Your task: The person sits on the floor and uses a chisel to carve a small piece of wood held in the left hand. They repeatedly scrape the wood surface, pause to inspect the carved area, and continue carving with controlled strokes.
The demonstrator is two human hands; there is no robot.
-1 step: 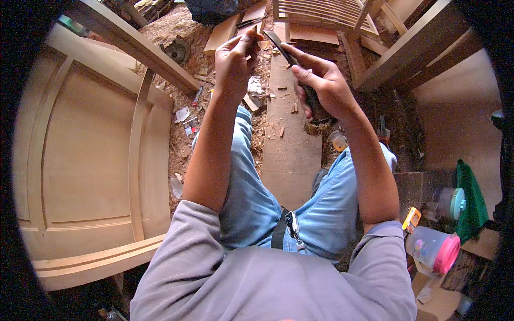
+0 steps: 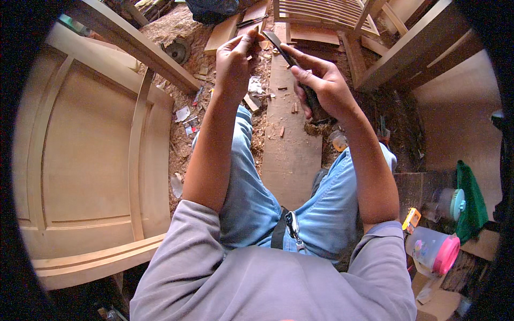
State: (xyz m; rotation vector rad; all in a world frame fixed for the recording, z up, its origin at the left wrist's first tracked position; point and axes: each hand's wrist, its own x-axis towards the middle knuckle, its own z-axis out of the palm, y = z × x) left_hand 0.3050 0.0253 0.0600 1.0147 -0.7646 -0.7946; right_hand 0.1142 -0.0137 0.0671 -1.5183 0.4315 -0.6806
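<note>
My left hand (image 2: 234,56) is raised in front of me and pinches a small piece of wood (image 2: 257,36) between thumb and fingertips. My right hand (image 2: 324,85) grips a dark-handled cutting tool (image 2: 286,53), a knife or chisel, whose blade tip reaches up to the small piece of wood. Both hands are held above a long plank (image 2: 292,150) that lies on the sawdust-covered floor between my knees, which are in blue jeans.
A large panelled wooden door (image 2: 91,155) lies at my left. A wooden beam (image 2: 134,43) and a slatted frame (image 2: 321,13) lie farther off. At my right stand a jar with a pink lid (image 2: 436,249), a green cloth (image 2: 471,203) and a yellow tape measure (image 2: 411,218).
</note>
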